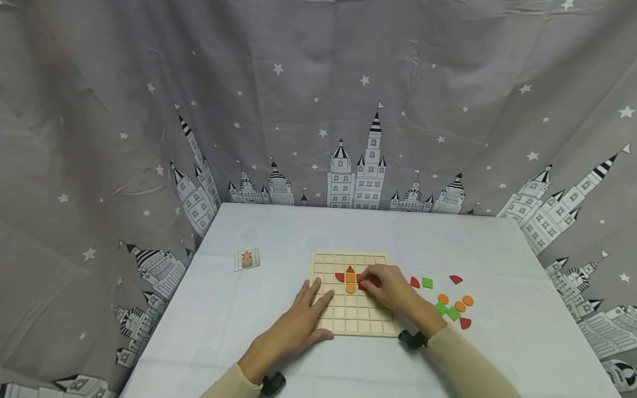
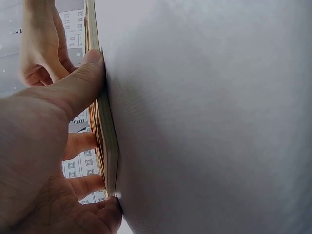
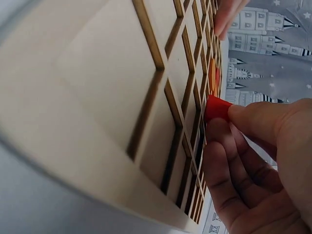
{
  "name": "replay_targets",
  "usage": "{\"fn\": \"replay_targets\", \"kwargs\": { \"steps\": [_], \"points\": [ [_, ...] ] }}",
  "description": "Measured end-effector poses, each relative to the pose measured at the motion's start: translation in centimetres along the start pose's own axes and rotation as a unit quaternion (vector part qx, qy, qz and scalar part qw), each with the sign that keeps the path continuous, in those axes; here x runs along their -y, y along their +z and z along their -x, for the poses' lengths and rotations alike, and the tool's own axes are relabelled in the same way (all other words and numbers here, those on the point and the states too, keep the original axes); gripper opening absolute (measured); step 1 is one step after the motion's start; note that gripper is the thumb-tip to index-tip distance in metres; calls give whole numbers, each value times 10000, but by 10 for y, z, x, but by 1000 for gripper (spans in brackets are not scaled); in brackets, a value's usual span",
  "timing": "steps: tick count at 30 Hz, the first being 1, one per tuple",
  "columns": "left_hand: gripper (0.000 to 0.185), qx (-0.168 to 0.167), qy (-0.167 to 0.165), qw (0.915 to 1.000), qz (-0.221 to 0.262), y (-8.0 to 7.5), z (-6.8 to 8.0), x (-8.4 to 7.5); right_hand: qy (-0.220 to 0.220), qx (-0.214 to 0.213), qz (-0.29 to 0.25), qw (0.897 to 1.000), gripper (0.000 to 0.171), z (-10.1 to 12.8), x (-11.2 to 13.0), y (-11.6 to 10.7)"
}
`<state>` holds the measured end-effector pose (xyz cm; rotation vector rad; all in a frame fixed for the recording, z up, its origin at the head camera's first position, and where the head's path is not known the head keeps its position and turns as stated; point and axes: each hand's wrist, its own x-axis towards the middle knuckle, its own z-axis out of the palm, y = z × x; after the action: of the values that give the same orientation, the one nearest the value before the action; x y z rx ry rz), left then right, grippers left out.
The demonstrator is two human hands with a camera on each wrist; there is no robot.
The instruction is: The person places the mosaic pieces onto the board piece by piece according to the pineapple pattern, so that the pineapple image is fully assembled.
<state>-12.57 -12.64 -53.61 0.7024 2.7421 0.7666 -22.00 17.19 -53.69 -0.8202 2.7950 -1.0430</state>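
Red piece (image 3: 217, 108) pinched at edge by right hand (image 1: 390, 287), held over grid board (image 1: 328, 323) centre; judged light, stiff, smooth, best gripped by thin sides. Board steadied flat by left hand (image 1: 298, 326), fingers straight, on table (image 1: 209, 309)

Pale, unvarnished-looking wood on the grid board (image 1: 354, 309), matt, its dividers showing darker brown edges in the right wrist view. The red piece (image 3: 217, 108) pinched at the board looks smooth with a soft sheen. A smooth, matt white cloth (image 1: 259, 232) covers the table, and behind it hangs creased grey printed fabric, the castle-and-star curtain (image 1: 318, 110).
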Motion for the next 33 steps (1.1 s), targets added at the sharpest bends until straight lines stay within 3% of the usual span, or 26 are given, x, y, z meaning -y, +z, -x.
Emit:
{"fn": "replay_targets", "kwargs": {
  "steps": [21,33],
  "points": [
    [93,21,19,10000,-22,-3,0,-3,297,-188,114,9993,5,4,12,5],
    [93,27,20,10000,-51,-1,0,-1,410,-250,490,9976,6,6,15,8]
  ]
}}
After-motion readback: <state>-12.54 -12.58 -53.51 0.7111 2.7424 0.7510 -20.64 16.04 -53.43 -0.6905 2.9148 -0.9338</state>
